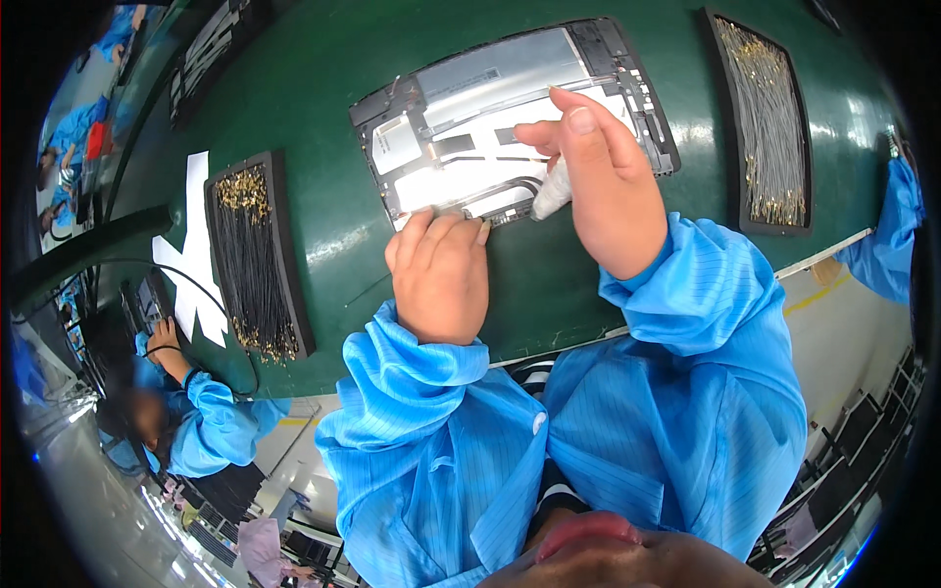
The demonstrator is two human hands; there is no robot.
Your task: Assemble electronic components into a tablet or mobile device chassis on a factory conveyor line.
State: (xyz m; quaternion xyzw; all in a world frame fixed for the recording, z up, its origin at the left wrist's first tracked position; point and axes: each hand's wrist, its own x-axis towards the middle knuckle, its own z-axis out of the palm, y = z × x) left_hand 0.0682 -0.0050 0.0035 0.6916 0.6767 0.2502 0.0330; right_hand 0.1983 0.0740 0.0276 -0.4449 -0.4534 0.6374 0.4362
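An opened tablet (505,73) lies on the green table in front of me, its silver and white inner parts and black cables showing. At its near edge, my left hand (439,274) is closed with bent fingers on the rim; what lies under the fingertips is hidden. Over the tablet's right half hovers my right hand (608,181), its fingers apart and nothing visible between them. One finger of that hand wears a white cover (553,191) and points down near the black cables by the near edge.
Left of the tablet stands a black tray of dark cables (257,260), with white strips (196,255) beside it. Another black tray of grey cables (765,127) is at the right. A co-worker in blue (221,421) sits at far left; a blue sleeve (887,235) shows at far right.
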